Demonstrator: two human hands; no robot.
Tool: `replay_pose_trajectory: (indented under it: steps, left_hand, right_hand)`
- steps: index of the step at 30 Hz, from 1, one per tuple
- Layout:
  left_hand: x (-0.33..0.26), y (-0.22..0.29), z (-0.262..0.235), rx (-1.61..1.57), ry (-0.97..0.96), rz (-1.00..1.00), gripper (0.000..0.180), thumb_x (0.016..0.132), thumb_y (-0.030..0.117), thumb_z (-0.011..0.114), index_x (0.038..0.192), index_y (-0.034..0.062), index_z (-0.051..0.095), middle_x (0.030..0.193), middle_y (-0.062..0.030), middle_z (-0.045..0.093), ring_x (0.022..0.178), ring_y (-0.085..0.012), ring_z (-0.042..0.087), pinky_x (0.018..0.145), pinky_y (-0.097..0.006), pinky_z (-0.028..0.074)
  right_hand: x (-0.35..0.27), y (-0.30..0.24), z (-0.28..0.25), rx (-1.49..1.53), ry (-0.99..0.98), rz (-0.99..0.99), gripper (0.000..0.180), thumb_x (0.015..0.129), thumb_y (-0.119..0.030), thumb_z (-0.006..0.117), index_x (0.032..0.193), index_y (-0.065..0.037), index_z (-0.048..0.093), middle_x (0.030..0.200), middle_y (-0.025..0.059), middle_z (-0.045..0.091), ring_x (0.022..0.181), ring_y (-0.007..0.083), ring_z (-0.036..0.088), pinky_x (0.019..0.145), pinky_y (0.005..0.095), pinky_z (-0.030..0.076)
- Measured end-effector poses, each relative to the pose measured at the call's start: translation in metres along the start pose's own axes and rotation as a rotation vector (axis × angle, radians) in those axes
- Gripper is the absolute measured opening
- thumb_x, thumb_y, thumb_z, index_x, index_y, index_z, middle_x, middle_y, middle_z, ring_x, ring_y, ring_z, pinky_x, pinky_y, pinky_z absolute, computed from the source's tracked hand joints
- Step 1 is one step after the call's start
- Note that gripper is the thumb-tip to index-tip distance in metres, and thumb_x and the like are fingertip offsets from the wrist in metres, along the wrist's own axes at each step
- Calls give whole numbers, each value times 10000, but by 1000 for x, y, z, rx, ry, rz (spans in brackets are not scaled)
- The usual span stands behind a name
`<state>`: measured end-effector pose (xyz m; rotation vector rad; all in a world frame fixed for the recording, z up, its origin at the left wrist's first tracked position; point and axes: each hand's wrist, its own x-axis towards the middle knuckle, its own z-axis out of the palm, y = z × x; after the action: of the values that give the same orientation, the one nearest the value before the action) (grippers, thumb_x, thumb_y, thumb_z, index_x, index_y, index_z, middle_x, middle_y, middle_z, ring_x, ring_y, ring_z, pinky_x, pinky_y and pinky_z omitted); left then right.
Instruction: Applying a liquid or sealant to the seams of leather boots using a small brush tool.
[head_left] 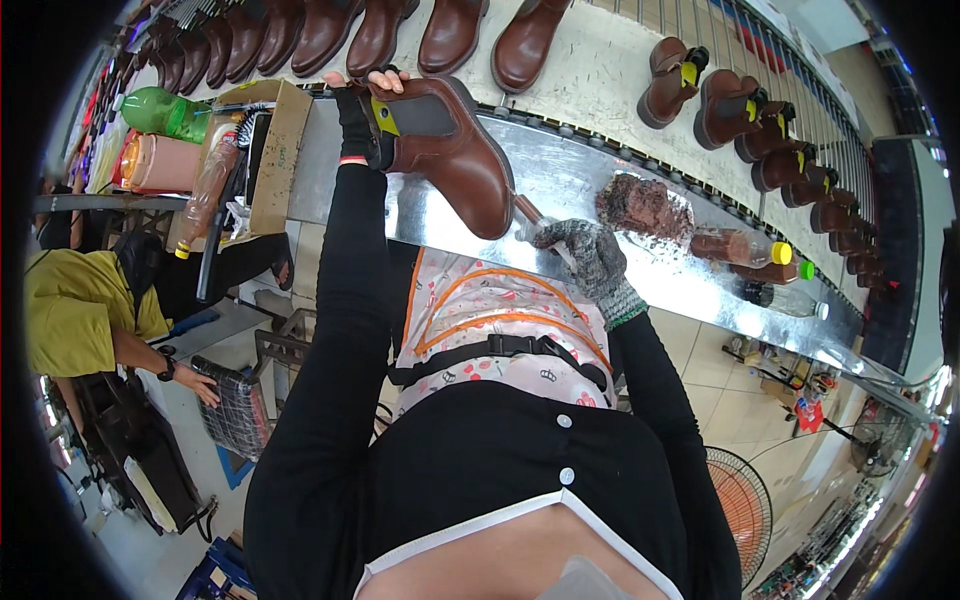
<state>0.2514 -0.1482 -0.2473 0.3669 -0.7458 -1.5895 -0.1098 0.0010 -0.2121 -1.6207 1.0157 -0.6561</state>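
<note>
A brown leather ankle boot [455, 160] with a dark elastic side panel and a yellow-green tag is held up over the metal ledge, its toe pointing toward me. My left hand [378, 88], in a dark fingerless covering, is closed on the boot's top opening. My right hand [588, 252], in a grey knit glove, is closed around a small brush [529, 208] with a brown tip. That tip is beside the boot's front edge; whether it touches, I cannot tell. Right of the glove, a brown-stained block [645, 208] lies on the ledge.
Brown boots line the conveyor [590, 60] beyond the metal ledge [430, 225]. Bottles of brown liquid [740, 246] lie at right. At left are a cardboard box [275, 150], a green bottle [165, 114] and a pink container [165, 163]. A co-worker in yellow [85, 310] is lower left; a fan [740, 500] stands lower right.
</note>
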Motion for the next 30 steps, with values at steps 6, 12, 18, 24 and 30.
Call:
replay_pose_trajectory:
  steps: [6,12,18,24,30]
  left_hand:
    - [4,-2,10,195,378,63,838,740,817,298,643,33,578,701,-110,594,860,-268,572,845,-356,436]
    - [11,-19,-7,455,249,366,623,913,568,335,789,12,589,755,-134,617,865,-261,584,880,-360,421]
    - [-6,-16,-14,1521,497,214,745,887,586,376,1310,-26,353,957,-196,634,869,-337,610,757,-385,459]
    - [-23,-8,24,1629,435,281,758,816,650,469,1249,30,429,947,-134,647,872,-307,627,729,-381,468]
    - [-66,-8,75,1624,422,355,597,697,553,705,976,76,480,784,-53,597,723,-259,634,617,-337,473]
  right_hand:
    - [-9,12,4,-42,28,-2,563,929,-499,354,1007,-24,646,937,92,675,888,186,637,793,308,499]
    - [-16,41,12,494,112,168,718,867,-645,361,1009,5,633,944,112,667,833,162,641,669,238,520]
    - [-26,33,14,905,294,394,856,793,-752,338,963,34,634,876,131,666,773,204,651,596,234,516]
    - [-26,17,8,742,449,322,852,831,-732,273,921,28,646,855,120,664,731,193,636,667,277,506]
    - [-14,11,6,522,569,312,803,849,-715,259,905,-30,676,779,67,658,584,93,573,394,161,350]
